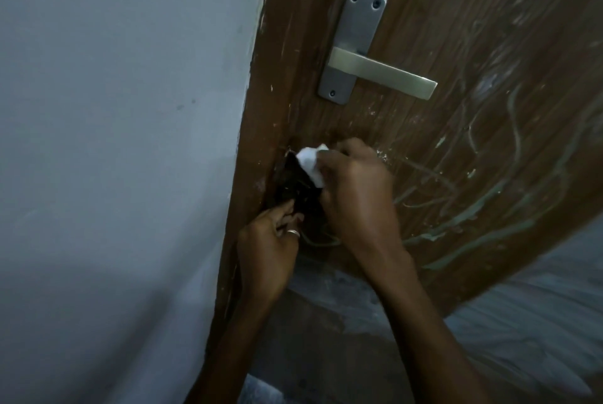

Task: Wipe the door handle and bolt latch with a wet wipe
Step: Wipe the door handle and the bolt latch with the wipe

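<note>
1. The right-hand fingers [332, 164] are clenched round a bunched white wet wipe [310, 162]. They press it onto the upper end of the dark bolt latch [293, 185], which sits at the door's edge.
2. The wipe sticks out of the right hand [355, 188] at about 10 o'clock, so only a small wad meets the metal.
3. The left-hand fingers [287, 212] are bent in against the latch's lower end, at 6 o'clock from the wipe. The dim light hides whether they pinch the bolt or merely brace on it. A ring [292, 232] shows on the left hand [267, 250].
4. Risk: the wad is small and crumpled. Grime would likely smear rather than lift unless a fresh face is turned out.
5. Risk: the latch's edges and its rough surround could snag and tear the wet wipe, leaving shreds on the hardware.
6. Risk: if the bolt slides under the rubbing, the left fingers so near it could get nipped.
7. Risk: the silver door handle [378, 72] is well apart at about 1 o'clock from the latch, with no hand on it. A wipe dirtied on the latch might carry that dirt onto it.
8. The brown door [489, 44] bears pale scribbles [489, 201] at 3 o'clock. The grey wall [114, 110] lies at 9 o'clock.
</note>
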`<state>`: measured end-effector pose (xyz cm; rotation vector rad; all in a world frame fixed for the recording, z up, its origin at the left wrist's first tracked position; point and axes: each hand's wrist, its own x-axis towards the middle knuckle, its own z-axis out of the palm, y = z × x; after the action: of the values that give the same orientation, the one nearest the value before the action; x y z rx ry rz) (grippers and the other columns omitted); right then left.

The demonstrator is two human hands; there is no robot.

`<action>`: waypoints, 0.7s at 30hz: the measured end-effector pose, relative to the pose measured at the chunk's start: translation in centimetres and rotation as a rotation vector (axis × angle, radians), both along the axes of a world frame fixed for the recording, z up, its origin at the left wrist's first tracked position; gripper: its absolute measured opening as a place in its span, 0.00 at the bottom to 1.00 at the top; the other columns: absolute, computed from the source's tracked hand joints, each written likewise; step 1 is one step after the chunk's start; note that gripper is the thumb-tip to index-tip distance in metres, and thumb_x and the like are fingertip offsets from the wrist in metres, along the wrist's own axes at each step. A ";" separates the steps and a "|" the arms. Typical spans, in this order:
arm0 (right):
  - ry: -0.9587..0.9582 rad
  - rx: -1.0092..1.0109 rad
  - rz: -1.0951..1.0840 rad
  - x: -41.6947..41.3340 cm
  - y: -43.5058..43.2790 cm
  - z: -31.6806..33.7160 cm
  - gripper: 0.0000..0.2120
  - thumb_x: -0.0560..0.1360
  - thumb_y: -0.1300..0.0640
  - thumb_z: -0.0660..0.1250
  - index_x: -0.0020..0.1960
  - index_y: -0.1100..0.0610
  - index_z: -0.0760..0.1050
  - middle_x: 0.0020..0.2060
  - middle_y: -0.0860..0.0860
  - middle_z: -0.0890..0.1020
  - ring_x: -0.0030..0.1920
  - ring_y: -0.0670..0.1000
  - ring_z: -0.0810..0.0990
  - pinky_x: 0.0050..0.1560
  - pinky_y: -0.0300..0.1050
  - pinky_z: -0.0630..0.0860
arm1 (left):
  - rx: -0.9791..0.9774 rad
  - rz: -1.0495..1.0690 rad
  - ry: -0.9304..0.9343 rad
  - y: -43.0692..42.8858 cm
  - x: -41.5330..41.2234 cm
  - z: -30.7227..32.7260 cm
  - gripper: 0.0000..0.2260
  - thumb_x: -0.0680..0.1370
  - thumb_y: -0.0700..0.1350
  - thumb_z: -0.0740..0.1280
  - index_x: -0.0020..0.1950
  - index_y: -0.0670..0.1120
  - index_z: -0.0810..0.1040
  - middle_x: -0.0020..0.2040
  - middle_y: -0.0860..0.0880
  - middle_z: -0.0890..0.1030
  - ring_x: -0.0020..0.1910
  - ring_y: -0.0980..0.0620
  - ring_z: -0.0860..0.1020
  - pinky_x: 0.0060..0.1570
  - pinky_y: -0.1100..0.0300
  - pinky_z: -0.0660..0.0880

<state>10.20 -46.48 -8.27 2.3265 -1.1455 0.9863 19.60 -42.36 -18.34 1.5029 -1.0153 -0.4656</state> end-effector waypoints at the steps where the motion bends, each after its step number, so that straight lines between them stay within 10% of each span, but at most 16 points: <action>1: -0.084 0.017 0.003 -1.2 0.5 0.2 0.05 0.77 0.61 0.69 0.50 0.58 0.84 0.43 0.54 0.79 0.41 0.50 0.76 0.41 0.38 0.65 | 0.002 -0.019 0.041 -0.1 0.1 -0.1 0.16 0.78 0.44 0.70 0.66 0.50 0.79 0.60 0.54 0.83 0.57 0.60 0.79 0.47 0.83 0.67; 4: -0.243 0.030 -0.027 -3.4 1.5 0.8 0.05 0.76 0.65 0.69 0.49 0.60 0.84 0.41 0.52 0.78 0.39 0.48 0.74 0.38 0.34 0.63 | 0.031 -0.098 0.159 -0.7 0.1 -0.6 0.17 0.79 0.46 0.70 0.67 0.49 0.78 0.60 0.54 0.82 0.57 0.62 0.79 0.48 0.79 0.71; 21: 0.173 0.097 -0.156 -1.8 0.1 -0.1 0.08 0.77 0.60 0.69 0.55 0.56 0.82 0.50 0.54 0.80 0.50 0.53 0.76 0.46 0.46 0.77 | -0.054 -0.176 0.379 -2.3 -0.4 -1.6 0.10 0.80 0.41 0.67 0.55 0.55 0.81 0.51 0.59 0.84 0.53 0.63 0.81 0.58 0.58 0.79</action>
<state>8.42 -46.39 -8.36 2.3028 -1.3056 0.6742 19.16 -44.65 -19.93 1.2217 -0.8533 -0.8086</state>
